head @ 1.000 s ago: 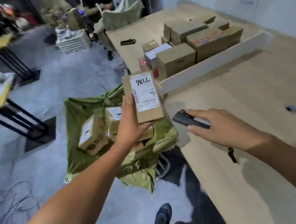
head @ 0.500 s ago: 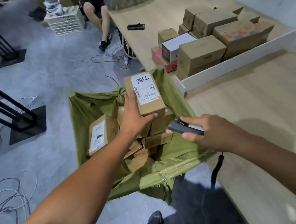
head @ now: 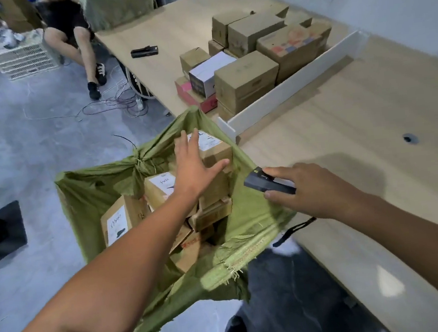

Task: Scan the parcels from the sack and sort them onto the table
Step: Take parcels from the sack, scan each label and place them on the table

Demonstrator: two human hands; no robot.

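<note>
1. So, the left hand (head: 196,165) is lying flat with its fingers spread across the top parcel (head: 215,151), thumb reaching along its near-right edge. No finger is curling round it, so I'd call this a touch rather than a grab.
2. That parcel is sitting with its label (head: 207,140) up on the heap inside the green sack (head: 92,184), mid-frame, just beside the table (head: 344,139) edge. The label facing up is probably making it easy to read.
3. The right hand (head: 307,193) is gripping the black scanner (head: 267,182), nose pointing left toward the sack, likely so the beam can reach a label without much lifting.
4. The sack's mouth is gaping wide on the floor (head: 32,126), which is keeping the other parcels (head: 160,185) reachable.
5. Upper right, boxes (head: 246,79) are sitting packed behind a white divider (head: 298,84), which seems to be fencing off the sorted pile.
</note>
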